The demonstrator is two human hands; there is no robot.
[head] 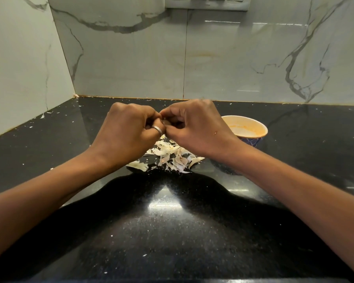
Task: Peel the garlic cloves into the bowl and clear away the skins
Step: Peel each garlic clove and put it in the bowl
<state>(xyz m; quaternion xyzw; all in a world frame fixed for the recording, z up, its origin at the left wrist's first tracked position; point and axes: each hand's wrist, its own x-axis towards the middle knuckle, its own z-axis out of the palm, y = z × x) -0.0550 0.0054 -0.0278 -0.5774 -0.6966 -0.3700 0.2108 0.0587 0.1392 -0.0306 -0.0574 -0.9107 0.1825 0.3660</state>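
A person's left hand (129,127) and right hand (194,129) meet knuckle to knuckle above a black speckled countertop (172,231). Both have their fingers curled in tight, and their fingertips pinch a garlic clove (165,121) between them. Only a sliver of the clove shows in the gap where the thumbs and forefingers come together. A silver ring (157,129) sits on one finger of the left hand.

Directly beneath the hands, and spreading a little toward the person, lies a loose heap of pale papery skins (170,154) on the counter. Smaller flecks are scattered farther out to either side of both forearms.

Just beyond the right hand and to its right stands the bowl (244,117), orange inside and patterned blue outside, its near edge hidden by the right wrist. What lies in it cannot be made out.

Past the hands rises a marble-veined wall (131,58), with a switch plate (206,3) high above them.
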